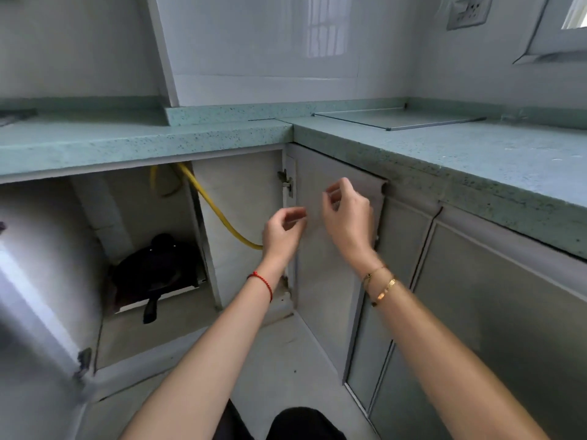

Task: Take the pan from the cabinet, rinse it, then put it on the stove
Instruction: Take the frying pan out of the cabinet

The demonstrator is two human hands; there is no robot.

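Observation:
A black pan [155, 268] lies on the floor of the open cabinet [241, 185] under the green counter, its handle [150, 309] pointing toward me. Both my hands hover in front of the open right cabinet door [320, 281], well right of the pan. My left hand [281, 233] has loosely curled fingers and holds nothing. My right hand [347, 214] is higher, fingers also loosely curled and empty, close to the door's inner face.
A yellow hose [216, 211] runs down through the cabinet behind my left hand. The left cabinet door [41, 281] swings open at the far left. A glass stove top [397, 119] lies flush on the green counter [476, 160] at the right. Shut cabinet doors [495, 312] stand below.

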